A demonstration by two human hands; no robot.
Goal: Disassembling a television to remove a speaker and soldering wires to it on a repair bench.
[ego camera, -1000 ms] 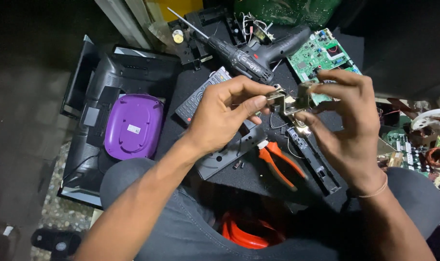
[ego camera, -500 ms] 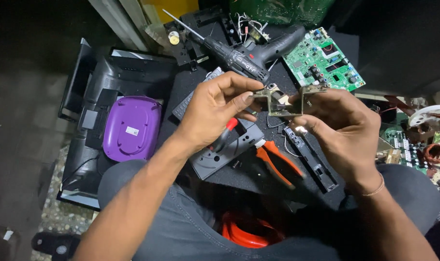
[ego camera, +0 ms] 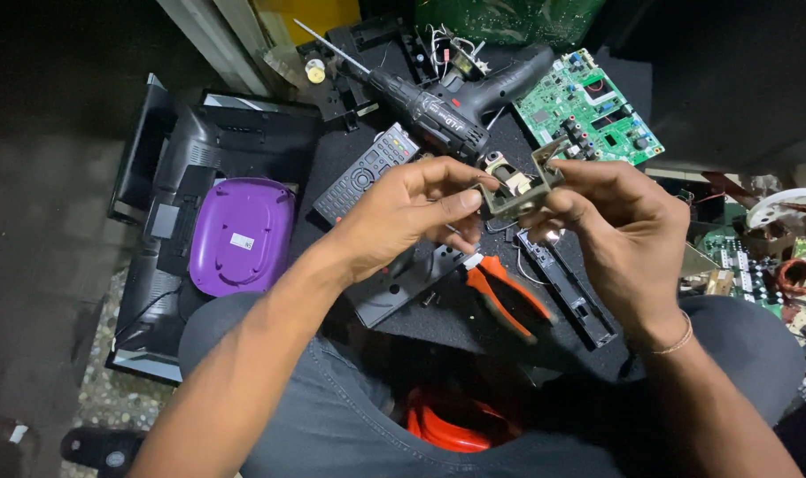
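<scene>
You've got that small metal bracket part (ego camera: 514, 188) pinched between both hands, up off the mat. Left hand (ego camera: 403, 212) has thumb and fingertips closed on its near edge, right hand (ego camera: 611, 221) clamps the far corner, probably so it sits tilted up toward you and you can look inside. Right behind your fingers lies the black cordless drill (ego camera: 438, 111), bit pointing away to the left, and a green circuit board (ego camera: 589, 106) just past your right fingertips. The remote control (ego camera: 363, 173) peeks out beyond your left knuckles. Under your hands: orange-handled pliers (ego camera: 500, 296) and a long black strip (ego camera: 567, 288). The purple lid (ego camera: 242, 235) sits well off to the left. Pretty crowded under there.
</scene>
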